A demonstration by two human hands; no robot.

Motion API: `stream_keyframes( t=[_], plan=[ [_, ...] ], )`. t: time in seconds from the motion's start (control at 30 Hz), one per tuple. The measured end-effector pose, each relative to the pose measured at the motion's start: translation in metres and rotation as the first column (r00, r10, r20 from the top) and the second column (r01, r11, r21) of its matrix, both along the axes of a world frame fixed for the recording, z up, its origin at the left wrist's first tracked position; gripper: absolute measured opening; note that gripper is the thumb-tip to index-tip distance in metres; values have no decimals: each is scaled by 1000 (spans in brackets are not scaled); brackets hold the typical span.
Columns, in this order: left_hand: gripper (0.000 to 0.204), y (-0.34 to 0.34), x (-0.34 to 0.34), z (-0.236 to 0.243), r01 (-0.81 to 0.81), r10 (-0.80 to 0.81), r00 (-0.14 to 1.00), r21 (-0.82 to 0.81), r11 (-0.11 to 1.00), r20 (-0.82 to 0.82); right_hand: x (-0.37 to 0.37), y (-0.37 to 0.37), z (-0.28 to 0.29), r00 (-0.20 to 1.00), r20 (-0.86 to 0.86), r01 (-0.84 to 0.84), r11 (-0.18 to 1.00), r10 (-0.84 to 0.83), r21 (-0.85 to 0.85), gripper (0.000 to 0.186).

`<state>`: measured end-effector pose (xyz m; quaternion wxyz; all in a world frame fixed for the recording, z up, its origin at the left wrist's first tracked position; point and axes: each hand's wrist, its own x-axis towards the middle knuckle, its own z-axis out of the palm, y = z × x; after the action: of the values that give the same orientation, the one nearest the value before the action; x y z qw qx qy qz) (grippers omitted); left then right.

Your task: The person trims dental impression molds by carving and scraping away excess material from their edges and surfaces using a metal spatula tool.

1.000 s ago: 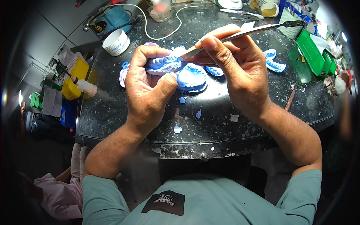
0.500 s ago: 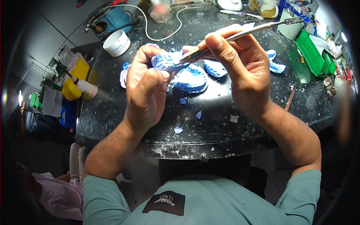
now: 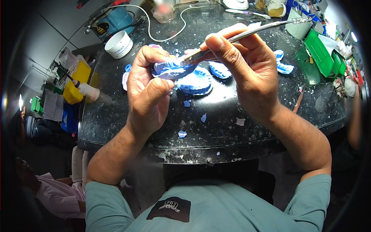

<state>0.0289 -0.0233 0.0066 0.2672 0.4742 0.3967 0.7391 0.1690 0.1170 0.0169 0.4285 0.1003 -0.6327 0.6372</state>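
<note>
Between the thumb and fingers of my left hand [image 3: 148, 87] is a blue dental plaster model [image 3: 172, 70], its row of teeth facing up. My right hand [image 3: 247, 63] grips a slim metal plaster knife [image 3: 262, 29] like a pen. The knife's flat blade rests at the right end of the held model, and its handle slants up to the right. Just below and behind the held model, another blue dental model [image 3: 196, 82] lies on the dark worktable [image 3: 239, 139]. A further blue model [image 3: 220, 70] sits partly behind my right hand.
Blue plaster chips [image 3: 203, 118] are scattered nearby. A white tub [image 3: 119, 45] stands at the far left, beside a curving white cable [image 3: 148, 23]. Green bins [image 3: 319, 54] stand at the right, with a brown-handled tool [image 3: 298, 101] near them. A person in pink [image 3: 60, 193] sits at lower left.
My left hand has tipped the held model so its teeth show more upright. The knife blade has shifted slightly left and up along the model's right end.
</note>
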Motion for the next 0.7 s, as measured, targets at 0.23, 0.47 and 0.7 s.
stream_keyframes(
  t=[0.23,0.47,0.7],
  plan=[
    [41,0,1,-3,-2,2,1000,0,1000,-20,-1,-6,-2,1000,28,1,998,1,-68,14],
    [37,4,9,-8,-24,29,998,85,996,-57,-3,-15,-4,1000,15,-11,988,13,-155,15],
    [41,1,14,-7,-104,110,984,49,993,-138,-1,-17,-1,1000,21,7,989,-4,-145,14]
  ],
)
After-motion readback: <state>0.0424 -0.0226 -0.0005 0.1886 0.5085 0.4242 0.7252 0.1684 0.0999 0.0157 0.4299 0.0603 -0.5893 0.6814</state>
